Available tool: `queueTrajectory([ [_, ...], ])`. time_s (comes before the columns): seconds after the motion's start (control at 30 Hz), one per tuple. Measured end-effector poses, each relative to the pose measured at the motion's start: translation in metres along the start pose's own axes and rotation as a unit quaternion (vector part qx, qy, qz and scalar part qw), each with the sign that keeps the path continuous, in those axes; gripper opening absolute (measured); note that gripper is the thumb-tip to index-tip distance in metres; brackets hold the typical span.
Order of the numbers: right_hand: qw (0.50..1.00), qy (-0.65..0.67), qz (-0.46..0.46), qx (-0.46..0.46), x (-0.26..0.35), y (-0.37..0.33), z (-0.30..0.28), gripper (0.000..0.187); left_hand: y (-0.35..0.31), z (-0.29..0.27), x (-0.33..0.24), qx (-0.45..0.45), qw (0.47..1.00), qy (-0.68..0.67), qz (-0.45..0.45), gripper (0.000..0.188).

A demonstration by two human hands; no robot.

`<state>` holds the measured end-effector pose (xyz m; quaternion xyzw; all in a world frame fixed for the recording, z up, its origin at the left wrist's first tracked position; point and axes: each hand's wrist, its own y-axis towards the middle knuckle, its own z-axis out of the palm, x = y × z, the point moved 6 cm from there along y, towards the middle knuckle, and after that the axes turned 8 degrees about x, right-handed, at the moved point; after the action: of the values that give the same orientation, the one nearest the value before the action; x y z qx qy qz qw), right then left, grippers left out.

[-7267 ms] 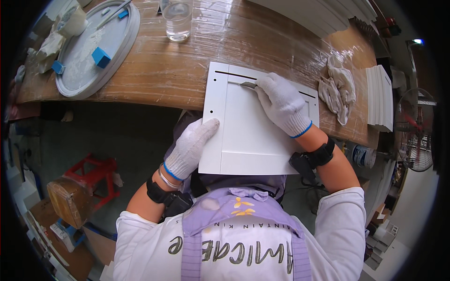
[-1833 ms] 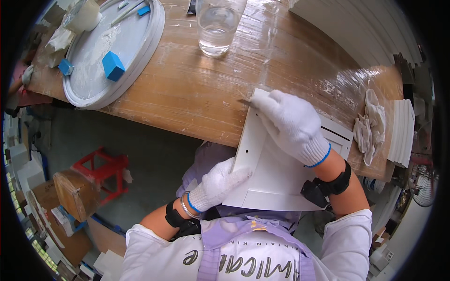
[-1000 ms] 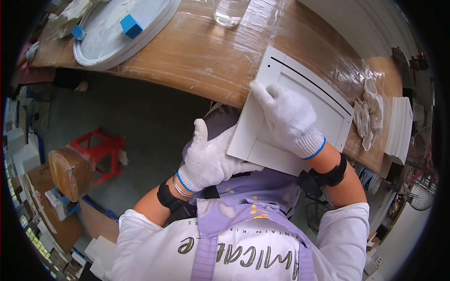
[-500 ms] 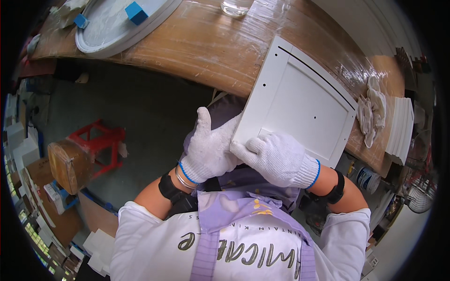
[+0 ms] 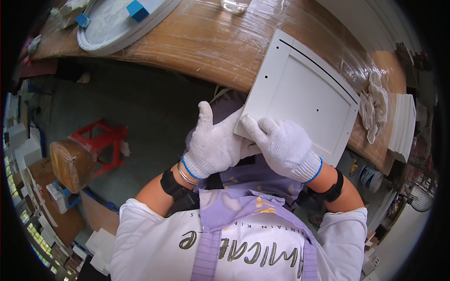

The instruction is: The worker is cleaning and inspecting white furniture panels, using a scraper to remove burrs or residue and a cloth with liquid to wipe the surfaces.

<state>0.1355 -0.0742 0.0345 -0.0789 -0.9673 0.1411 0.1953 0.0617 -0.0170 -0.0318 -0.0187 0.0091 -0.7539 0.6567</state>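
Observation:
A white square panel (image 5: 304,93) with a recessed middle and a dark groove lies half on the wooden table (image 5: 211,42), its near corner jutting over the edge toward me. Both hands wear white knit gloves. My left hand (image 5: 215,143) grips the near corner from below and the side, thumb raised. Resting on top of that same corner is my right hand (image 5: 283,147), with its fingers curled on the panel's face.
A round white tray (image 5: 117,23) with blue blocks sits at the table's far left. A clear glass (image 5: 234,4) stands at the far edge. White rags (image 5: 372,110) and a stack of white panels (image 5: 403,124) lie at right. A red stool (image 5: 101,145) stands on the floor.
The panel has been turned and its near corner pulled off the table edge toward me. My right hand slid from the panel's far part down to the near corner, beside my left hand.

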Motion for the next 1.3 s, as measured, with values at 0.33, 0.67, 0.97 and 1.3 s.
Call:
queueTrajectory([
  [0.33,0.999,0.035,-0.031,-0.010,0.026,-0.008,0.012,0.042,0.001,0.000,0.001,-0.019,0.999,0.039,0.010,0.115],
  [0.67,0.959,0.150,0.168,-0.171,-0.014,-0.086,0.006,0.038,0.009,-0.007,-0.013,0.001,0.988,0.143,-0.061,0.098],
  [0.97,0.814,0.123,0.351,-0.446,-0.063,-0.196,0.016,0.031,0.034,-0.009,0.014,-0.122,0.946,0.292,-0.070,0.053],
  [1.3,0.869,0.007,0.373,-0.326,-0.074,-0.159,0.025,0.032,0.024,-0.029,0.055,-0.199,0.961,0.193,-0.010,0.050],
])
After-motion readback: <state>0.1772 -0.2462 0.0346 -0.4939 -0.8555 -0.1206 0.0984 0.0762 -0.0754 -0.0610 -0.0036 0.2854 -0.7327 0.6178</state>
